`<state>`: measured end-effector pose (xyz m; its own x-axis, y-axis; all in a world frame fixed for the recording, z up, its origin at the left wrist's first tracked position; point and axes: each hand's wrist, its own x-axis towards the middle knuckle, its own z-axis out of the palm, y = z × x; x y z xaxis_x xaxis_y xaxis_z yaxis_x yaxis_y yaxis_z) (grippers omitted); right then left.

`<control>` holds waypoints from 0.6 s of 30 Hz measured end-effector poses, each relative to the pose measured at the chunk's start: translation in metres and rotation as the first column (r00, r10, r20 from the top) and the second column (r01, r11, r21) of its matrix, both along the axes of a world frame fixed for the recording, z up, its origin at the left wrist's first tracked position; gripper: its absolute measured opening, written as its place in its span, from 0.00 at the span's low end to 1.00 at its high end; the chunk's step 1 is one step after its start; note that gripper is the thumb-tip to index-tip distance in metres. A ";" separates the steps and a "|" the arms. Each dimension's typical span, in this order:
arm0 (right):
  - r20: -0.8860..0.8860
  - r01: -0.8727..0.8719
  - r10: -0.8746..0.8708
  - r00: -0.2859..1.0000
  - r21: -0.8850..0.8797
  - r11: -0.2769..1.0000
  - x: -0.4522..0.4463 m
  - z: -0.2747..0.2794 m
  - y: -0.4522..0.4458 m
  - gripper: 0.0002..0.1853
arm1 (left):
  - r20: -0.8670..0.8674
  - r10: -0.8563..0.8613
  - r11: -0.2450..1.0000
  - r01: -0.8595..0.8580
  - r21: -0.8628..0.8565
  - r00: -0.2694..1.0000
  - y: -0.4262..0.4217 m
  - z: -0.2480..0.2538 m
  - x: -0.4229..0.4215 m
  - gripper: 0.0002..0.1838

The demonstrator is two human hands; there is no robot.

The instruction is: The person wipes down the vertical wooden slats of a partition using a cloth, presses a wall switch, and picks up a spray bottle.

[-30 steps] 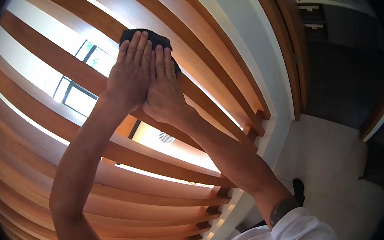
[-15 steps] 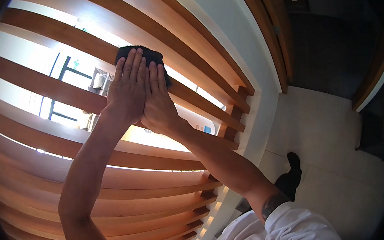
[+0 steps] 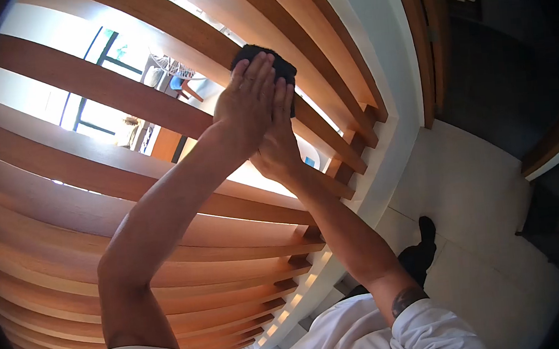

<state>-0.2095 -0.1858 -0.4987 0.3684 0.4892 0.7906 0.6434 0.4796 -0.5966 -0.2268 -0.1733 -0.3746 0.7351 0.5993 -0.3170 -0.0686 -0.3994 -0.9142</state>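
A black cloth (image 3: 285, 68) lies against a wooden slat (image 3: 173, 21) in the upper middle of the view. My left hand (image 3: 245, 103) rests flat on the cloth, its fingers stretched out and side by side. Just to its right, my right hand (image 3: 279, 146) touches it and also has its fingers extended onto the cloth. The palms partly overlap, and both hands cover much of the cloth's lower part. Neither hand's fingers are curled round the cloth.
Long wooden slats (image 3: 185, 239) run across the left and middle. Through the gaps show a window frame (image 3: 109, 46) and a chair (image 3: 182, 83). A pale wall edge (image 3: 393, 65) curves along the right, beside a tiled floor (image 3: 478, 243) and a dark doorway (image 3: 484, 83).
Both hands and the cloth first appear lower and slightly left, then farther right in the view. The camera view has shifted too. Both hands stay flat on the cloth.
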 end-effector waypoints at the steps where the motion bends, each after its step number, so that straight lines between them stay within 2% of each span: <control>1: -0.020 0.002 -0.002 1.000 -0.013 1.000 -0.002 -0.004 0.002 0.40 | 0.010 -0.021 0.999 0.021 -0.025 1.000 0.001 -0.004 0.000 0.46; 6: -0.027 0.014 -0.017 0.999 -0.105 0.994 0.001 -0.018 0.001 0.41 | 0.012 -0.036 0.997 0.037 -0.062 0.999 0.011 -0.023 0.003 0.42; 8: -0.167 -0.088 0.075 0.983 -0.075 0.993 0.002 -0.023 0.000 0.39 | 0.014 -0.050 0.996 0.051 -0.071 0.999 0.016 -0.030 0.004 0.41; 11: -0.085 -0.042 0.031 0.996 -0.133 0.990 0.003 -0.034 0.001 0.41 | -0.048 -0.016 0.996 0.012 -0.088 0.999 0.010 -0.035 0.010 0.40; 18: -0.120 -0.026 0.000 0.993 -0.221 0.975 0.005 -0.065 -0.005 0.44 | -0.052 -0.021 0.989 0.013 -0.144 0.998 0.019 -0.078 0.016 0.37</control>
<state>-0.2048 -0.1910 -0.5640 0.4452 0.6525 0.6133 0.5564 0.3350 -0.7604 -0.2107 -0.1540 -0.4529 0.7248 0.5321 -0.4377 -0.1234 -0.5248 -0.8422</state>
